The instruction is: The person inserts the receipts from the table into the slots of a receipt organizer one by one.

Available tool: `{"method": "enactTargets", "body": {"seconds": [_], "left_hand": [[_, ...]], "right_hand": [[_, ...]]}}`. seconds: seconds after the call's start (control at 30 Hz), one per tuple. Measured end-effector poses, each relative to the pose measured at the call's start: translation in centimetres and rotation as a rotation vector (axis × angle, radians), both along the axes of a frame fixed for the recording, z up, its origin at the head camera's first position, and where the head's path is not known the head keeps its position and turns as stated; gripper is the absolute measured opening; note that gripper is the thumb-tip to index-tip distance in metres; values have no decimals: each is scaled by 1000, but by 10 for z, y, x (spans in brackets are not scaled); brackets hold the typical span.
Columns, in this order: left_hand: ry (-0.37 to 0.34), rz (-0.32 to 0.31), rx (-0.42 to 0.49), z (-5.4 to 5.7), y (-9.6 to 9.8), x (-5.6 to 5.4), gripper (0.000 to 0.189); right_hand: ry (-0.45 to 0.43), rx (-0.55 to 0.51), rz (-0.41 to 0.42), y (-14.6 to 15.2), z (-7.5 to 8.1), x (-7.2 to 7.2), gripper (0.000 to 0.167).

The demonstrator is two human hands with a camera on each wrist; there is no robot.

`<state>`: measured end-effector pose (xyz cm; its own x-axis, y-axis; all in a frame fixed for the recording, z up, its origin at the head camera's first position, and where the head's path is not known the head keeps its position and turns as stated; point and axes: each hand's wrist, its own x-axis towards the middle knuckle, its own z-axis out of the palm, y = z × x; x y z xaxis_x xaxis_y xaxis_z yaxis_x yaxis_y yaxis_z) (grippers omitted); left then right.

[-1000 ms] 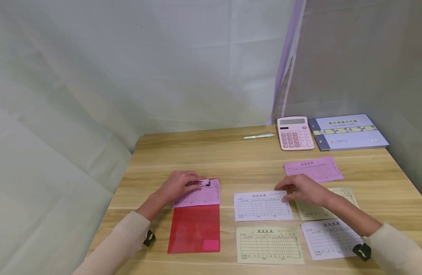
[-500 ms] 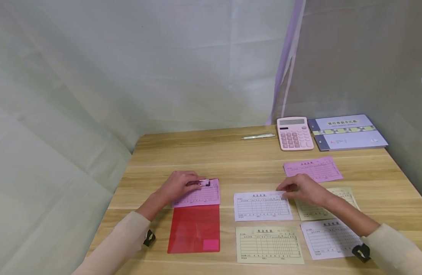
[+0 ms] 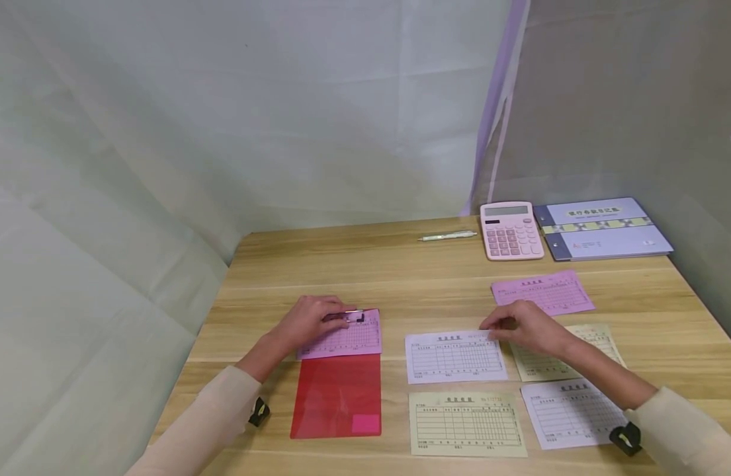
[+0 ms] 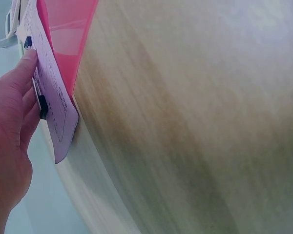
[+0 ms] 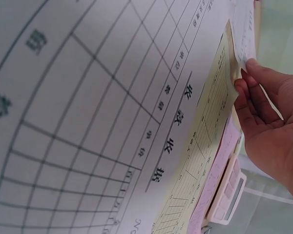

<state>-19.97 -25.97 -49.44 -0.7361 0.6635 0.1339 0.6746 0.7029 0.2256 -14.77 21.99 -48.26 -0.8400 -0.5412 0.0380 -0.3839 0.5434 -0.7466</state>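
My left hand (image 3: 311,320) holds the metal clip (image 3: 358,316) at the top of a red clipboard (image 3: 335,396). In the left wrist view, the thumb presses on the clip beside its black end (image 4: 43,106). A pink receipt slip (image 3: 353,340) lies under the clip, over the board's upper part. Farther right, my right hand (image 3: 528,326) pinches the top right corner of a white receipt slip (image 3: 451,360). The right wrist view shows thumb and fingertips meeting at that slip's edge (image 5: 244,36).
A yellow slip (image 3: 468,426) lies nearest the front. Under and around the right forearm are another yellow slip (image 3: 556,363), a white slip (image 3: 570,416) and a pink slip (image 3: 546,294). A pen (image 3: 448,236), pink calculator (image 3: 511,231) and ledger book (image 3: 603,228) lie along the back.
The right fingertips have shifted very slightly rightward at the white slip's corner. The left hand, the clipboard and the other slips look the same.
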Motion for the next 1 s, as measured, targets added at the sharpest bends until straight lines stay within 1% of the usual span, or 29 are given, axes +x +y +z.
{"method": "enactTargets", "body": {"seconds": [0.3,0.53,0.77,0.87,1.0], "left_hand": [[-1,17,-18,-1,-1,0,39],[2,6,1,-1,0,0,38],[7,6,-1,0,0,1,38],[13,6,-4,0,0,1,39],[17,-2,5,1,0,1,39]], "right_hand": [[2,-15,-38,-4,4,0,14],[4,-14,-36,-7,8,-2,13],[11,-30,-38,-11,12,-5,11],[-1,-47,-38,-14,12,-6,10],[-41,-78,-34,-21,15,-7,9]]}}
